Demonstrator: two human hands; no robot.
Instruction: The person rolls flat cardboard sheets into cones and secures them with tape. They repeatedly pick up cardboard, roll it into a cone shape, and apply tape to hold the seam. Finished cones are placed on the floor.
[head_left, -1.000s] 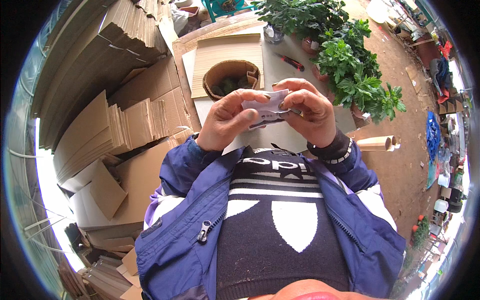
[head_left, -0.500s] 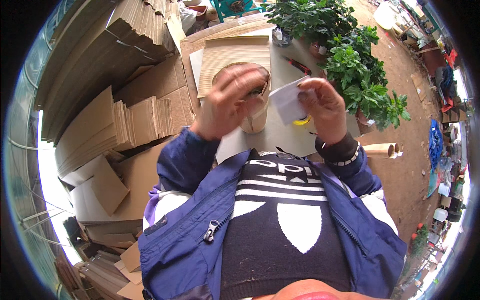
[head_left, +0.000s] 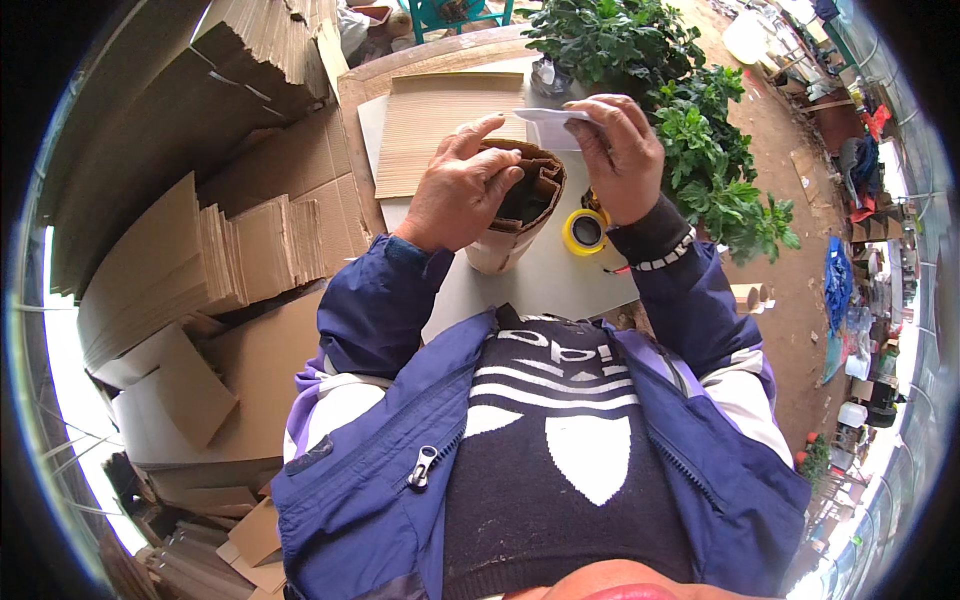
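Observation:
My right hand [head_left: 620, 155] pinches a thin white sheet [head_left: 548, 128], perhaps paper or plastic, between thumb and fingers. The sheet is held above the far right side of an upright rolled cardboard tube [head_left: 505, 250]. The tube's brown corrugated rim faces up and its inside looks dark. Over the near left of that rim is my left hand [head_left: 455, 190], with index finger and thumb spread apart; nothing shows in it. Whether it touches the rim I cannot tell. Just right of the tube lies a yellow tape roll [head_left: 584, 232], close to my right wrist.
A ridged cardboard sheet [head_left: 440, 110] lies on the pale tabletop [head_left: 460, 310] behind the tube. Leafy green plants [head_left: 705, 140] line the right side. Stacked flat cardboard [head_left: 265, 240] fills the left. A small dark-and-clear wrapped item [head_left: 550, 76] sits at the far edge.
My right hand has moved away from me and slightly left with the white sheet, which has tipped nearly flat. My left hand, blurred before, has shifted nearer me, uncovering the tube's rim.

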